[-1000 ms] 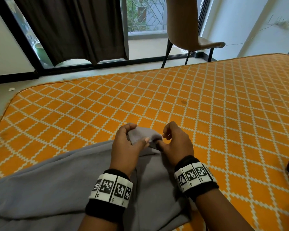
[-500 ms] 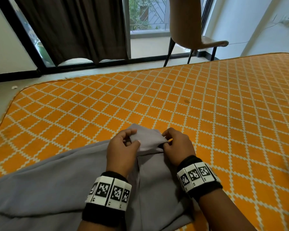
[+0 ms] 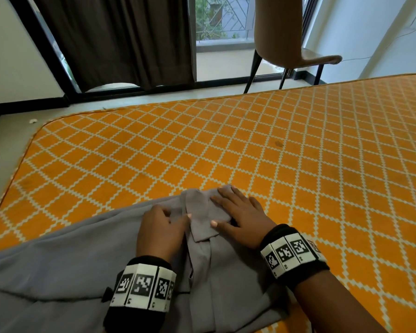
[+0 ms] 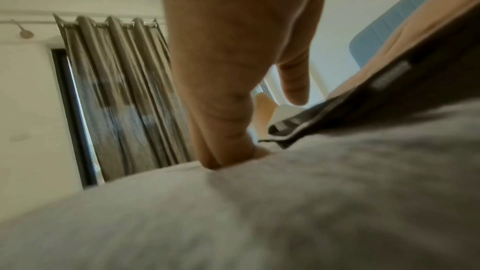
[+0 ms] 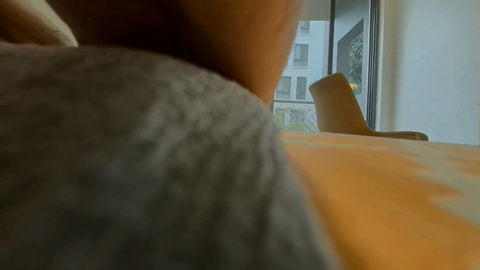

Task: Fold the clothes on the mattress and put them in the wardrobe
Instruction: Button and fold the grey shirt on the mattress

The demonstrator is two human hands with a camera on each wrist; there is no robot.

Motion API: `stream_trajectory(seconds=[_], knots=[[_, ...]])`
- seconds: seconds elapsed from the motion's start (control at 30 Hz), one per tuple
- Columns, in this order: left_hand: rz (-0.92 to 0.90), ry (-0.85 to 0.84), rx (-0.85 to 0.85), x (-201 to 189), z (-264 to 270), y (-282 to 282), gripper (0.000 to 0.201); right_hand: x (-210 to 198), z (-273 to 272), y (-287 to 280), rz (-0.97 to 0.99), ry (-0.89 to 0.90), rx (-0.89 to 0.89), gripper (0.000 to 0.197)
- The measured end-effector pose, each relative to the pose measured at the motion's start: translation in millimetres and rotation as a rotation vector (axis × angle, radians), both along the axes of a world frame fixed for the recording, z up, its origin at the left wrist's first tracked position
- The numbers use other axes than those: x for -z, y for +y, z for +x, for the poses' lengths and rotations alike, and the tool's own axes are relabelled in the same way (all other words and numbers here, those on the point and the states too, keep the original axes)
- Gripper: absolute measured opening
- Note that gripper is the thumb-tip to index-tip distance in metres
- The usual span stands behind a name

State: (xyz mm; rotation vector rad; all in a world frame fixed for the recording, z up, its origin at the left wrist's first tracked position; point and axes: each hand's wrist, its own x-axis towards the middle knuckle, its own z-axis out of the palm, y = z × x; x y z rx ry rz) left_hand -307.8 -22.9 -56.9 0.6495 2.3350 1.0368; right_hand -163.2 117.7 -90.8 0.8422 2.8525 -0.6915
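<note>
Both hands flat on grey garment near mattress front edge.
Left hand and right hand pressing folded collar, grips open, holding nothing; bare orange mattress ahead, chair and curtain beyond.

Grey garment: runs off the head view's left and bottom edges.
Left hand: fingertips tucked out of sight against the fabric.
Chair: top cropped.
Wrist views: cloth a blur up close.
</note>
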Motion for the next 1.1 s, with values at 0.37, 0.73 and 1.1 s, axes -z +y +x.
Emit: stream_trajectory(seconds=[0.37, 0.73, 1.1], knots=[[0.203, -0.165, -0.014, 0, 17, 8, 0.024, 2, -2, 0, -0.039, 0.007, 0.021, 0.071], [0.182, 0.306, -0.103, 5, 12, 10, 0.047, -58, 28, -15, 0.605, 0.631, 0.162, 0.028], [-0.306, 0.178, 0.208, 6, -9, 29, 0.039, 0, 77, -125, 0.342, 0.037, -0.168, 0.082]])
